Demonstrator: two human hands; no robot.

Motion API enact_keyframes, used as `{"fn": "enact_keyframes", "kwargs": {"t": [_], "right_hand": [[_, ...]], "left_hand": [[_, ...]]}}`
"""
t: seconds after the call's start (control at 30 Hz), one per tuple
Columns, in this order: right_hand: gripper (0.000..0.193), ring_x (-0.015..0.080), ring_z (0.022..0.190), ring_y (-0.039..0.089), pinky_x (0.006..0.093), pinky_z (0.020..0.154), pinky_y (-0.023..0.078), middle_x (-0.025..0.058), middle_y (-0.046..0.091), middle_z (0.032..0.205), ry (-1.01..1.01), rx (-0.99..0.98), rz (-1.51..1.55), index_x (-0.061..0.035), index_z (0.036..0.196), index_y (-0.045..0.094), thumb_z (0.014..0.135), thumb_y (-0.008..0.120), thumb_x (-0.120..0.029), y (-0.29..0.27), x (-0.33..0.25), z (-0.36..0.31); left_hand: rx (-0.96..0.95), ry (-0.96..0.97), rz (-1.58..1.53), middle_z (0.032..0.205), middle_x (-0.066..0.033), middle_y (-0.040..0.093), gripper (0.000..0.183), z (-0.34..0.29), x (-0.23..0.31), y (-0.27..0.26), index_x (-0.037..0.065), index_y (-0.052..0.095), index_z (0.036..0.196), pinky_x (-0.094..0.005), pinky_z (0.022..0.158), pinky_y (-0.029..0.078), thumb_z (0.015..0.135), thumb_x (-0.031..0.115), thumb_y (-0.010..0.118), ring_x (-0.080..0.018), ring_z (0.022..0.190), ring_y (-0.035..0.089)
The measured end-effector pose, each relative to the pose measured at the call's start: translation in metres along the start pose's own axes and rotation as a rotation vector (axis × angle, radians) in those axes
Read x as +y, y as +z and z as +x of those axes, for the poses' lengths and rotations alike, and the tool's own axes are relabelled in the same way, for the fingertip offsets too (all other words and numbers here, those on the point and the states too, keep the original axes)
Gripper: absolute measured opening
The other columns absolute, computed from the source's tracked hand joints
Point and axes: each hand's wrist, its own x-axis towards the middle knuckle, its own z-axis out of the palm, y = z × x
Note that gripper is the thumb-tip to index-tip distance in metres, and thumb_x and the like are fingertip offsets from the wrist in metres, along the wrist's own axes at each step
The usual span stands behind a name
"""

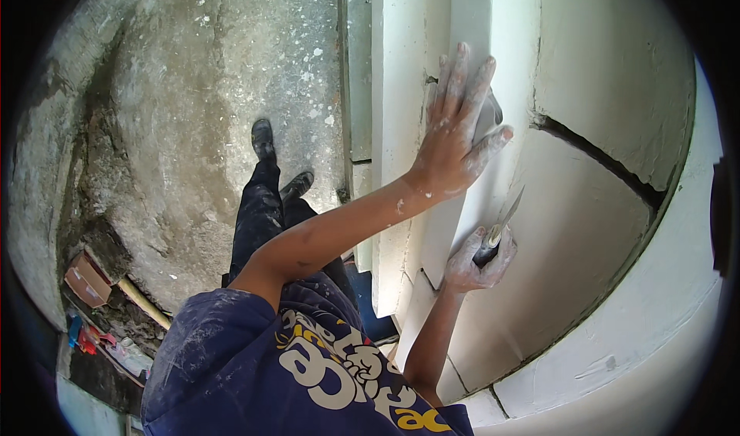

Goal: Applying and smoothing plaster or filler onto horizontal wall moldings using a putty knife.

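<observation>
My left hand (455,139), dusted white, lies with its fingers stretched out against a white ledge. It holds a grey sheet (490,114), which looks like sandpaper, flat under the palm. One dark edge of the sheet shows between forefinger and thumb; the rest is hidden. Lower down and nearer my body, my right hand (482,265) is closed around the dark handle of a putty knife (512,207). The knife's narrow metal blade points up and away, apart from the left hand. White powder coats the right hand's fingers too.
The white wall (586,228) on the right has a wide dark crack (601,155). A white ledge (401,74) runs beside it. The concrete floor (193,89) on the left is spotted white. A brown box (87,280) and a pole (144,303) lie at the lower left.
</observation>
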Motion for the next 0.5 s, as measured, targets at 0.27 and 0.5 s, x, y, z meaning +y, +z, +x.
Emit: {"fn": "enact_keyframes", "kwargs": {"t": [0.27,0.5], "right_hand": [[0.034,0.0329,0.082,0.062,0.0407,0.071,0.051,0.0218,0.064,0.096,-0.025,-0.029,-0.020,0.0119,0.116,0.061,0.084,0.068,-0.001,0.003,-0.002,0.005],[0.028,0.0350,0.080,0.063,0.0434,0.068,0.052,0.0224,0.065,0.096,-0.034,-0.010,-0.053,0.0083,0.112,0.065,0.085,0.067,-0.001,0.000,-0.002,0.002]], "left_hand": [[0.065,0.163,0.185,0.165,-0.0234,0.011,0.066,0.104,-0.036,-0.012,0.006,0.029,0.156,-0.0566,0.121,0.014,0.102,0.038,0.047,-0.0477,0.150,0.012],[-0.105,0.172,-0.114,0.163,-0.0309,0.010,0.064,-0.157,-0.021,0.031,0.016,0.036,0.152,-0.0692,0.116,0.010,0.097,0.043,0.055,-0.0558,0.148,0.010]]}}
